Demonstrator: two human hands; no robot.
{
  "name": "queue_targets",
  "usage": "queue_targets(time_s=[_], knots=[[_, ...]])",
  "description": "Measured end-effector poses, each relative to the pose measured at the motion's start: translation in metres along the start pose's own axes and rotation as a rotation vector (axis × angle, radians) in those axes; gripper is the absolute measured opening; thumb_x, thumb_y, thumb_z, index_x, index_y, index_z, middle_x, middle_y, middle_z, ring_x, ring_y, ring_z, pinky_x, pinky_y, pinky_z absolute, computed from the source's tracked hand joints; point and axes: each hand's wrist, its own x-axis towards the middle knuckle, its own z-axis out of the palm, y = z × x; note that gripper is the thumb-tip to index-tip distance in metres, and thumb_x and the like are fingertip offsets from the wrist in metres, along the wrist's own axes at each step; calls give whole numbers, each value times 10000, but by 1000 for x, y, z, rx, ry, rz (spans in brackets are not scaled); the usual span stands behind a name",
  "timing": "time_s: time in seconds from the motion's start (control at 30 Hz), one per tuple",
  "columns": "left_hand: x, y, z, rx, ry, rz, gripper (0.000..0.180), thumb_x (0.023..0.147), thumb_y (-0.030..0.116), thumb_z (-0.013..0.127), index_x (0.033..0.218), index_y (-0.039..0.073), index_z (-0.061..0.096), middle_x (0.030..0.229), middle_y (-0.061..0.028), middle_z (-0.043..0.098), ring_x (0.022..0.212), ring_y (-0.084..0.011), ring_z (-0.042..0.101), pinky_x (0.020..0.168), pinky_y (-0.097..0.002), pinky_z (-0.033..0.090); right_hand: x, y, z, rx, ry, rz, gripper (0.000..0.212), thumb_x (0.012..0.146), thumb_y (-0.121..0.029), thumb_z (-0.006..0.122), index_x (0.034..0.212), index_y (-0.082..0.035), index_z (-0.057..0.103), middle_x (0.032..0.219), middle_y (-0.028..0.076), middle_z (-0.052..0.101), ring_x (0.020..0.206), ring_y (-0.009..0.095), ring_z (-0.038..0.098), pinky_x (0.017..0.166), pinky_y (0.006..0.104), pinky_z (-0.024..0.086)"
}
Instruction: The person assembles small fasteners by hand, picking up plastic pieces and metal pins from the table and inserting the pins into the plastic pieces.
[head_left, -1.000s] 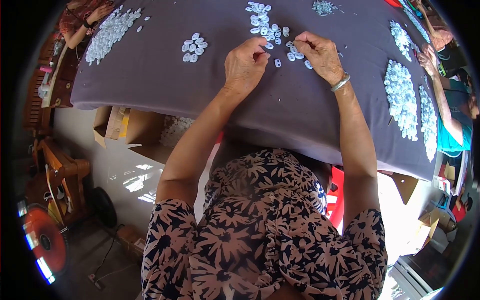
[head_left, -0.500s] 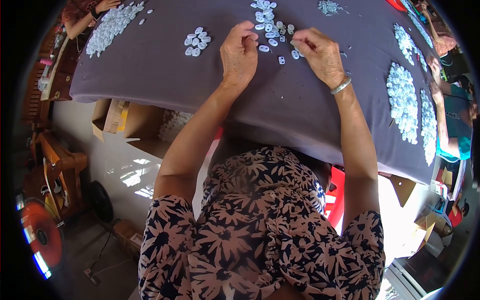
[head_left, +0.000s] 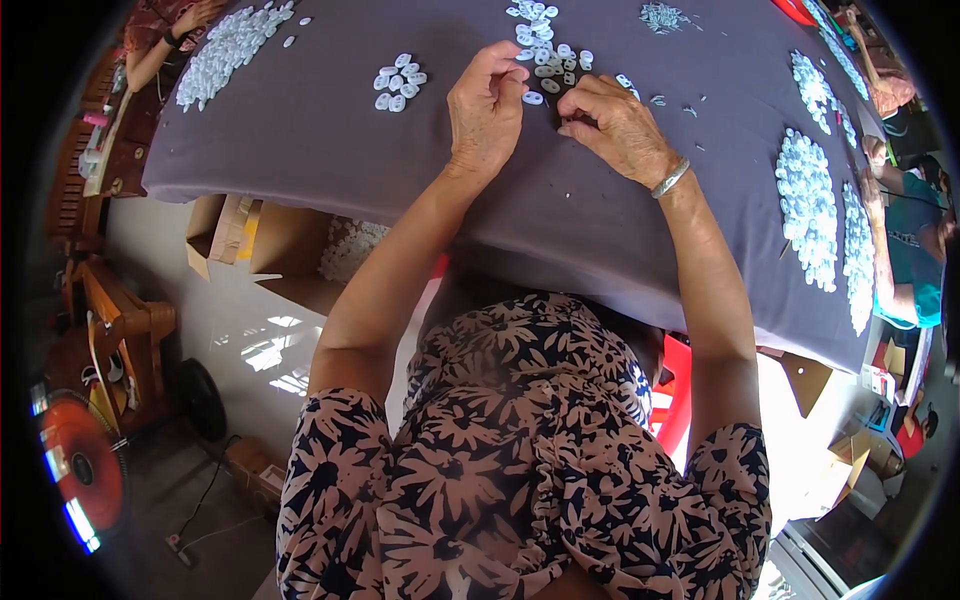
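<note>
My left hand (head_left: 487, 118) is over the grey cloth, its fingers curled and thumb against the fingertips; what it pinches, if anything, is hidden. To its right, my right hand (head_left: 618, 128), with a silvery bangle (head_left: 671, 178) at the wrist, has thumb and fingers pressed together low over the cloth. Whatever lies between them cannot be made out. Between and beyond the hands is a loose group of small white oval pieces with holes (head_left: 543, 57). One white oval piece (head_left: 532, 98) lies close to my left fingertips. A smaller cluster of white ovals (head_left: 398, 82) sits left of my left hand.
Heaps of white pieces lie at far left (head_left: 235, 50) and right (head_left: 808, 205) on the cloth-covered table (head_left: 330, 140). Thin small bits (head_left: 662, 17) are piled at the back. Other people's hands (head_left: 873, 185) work at the right edge. An open cardboard box (head_left: 290, 240) stands below.
My right hand has moved left and nearer, over the spot where a small white piece lay; that piece is now hidden. My left hand has barely shifted.
</note>
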Motion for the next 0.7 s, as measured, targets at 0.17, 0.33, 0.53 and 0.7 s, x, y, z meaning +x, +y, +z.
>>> queue_targets(time_s=[0.17, 0.33, 0.53, 0.7], knots=[[-3, 3, 3, -103, -71, -40, 231, 831, -47, 557, 1051, 19, 582, 830, -68, 635, 710, -107, 609, 644, -240, 502, -2, -1, 2, 103, 6, 67, 163, 718, -33, 693, 809, -33, 557, 733, 61, 537, 645, 225, 533, 616, 332, 464], [-5, 10, 1, -60, -177, -66, 239, 834, -24, 579, 1068, 25, 581, 865, -56, 638, 724, -90, 594, 650, -226, 493, 1, -4, -2, 178, 72, 153, 125, 780, -39, 680, 861, -22, 587, 746, 20, 592, 675, 117, 557, 624, 264, 476], [-10, 13, 4, -151, -398, -172, 308, 815, -27, 602, 1115, 34, 559, 870, -43, 636, 717, -79, 580, 659, -210, 485, -1, 2, -5, 483, 110, 266, 94, 847, -56, 647, 928, -14, 620, 797, -14, 624, 738, 42, 551, 676, 208, 471], [-6, 25, 2, -248, -473, -365, 352, 797, -28, 633, 1132, 37, 545, 835, -44, 642, 708, -72, 590, 625, -208, 486, -1, 6, -5, 548, 49, 302, 115, 849, -53, 644, 954, -22, 609, 794, -2, 621, 723, 44, 548, 671, 210, 471]])
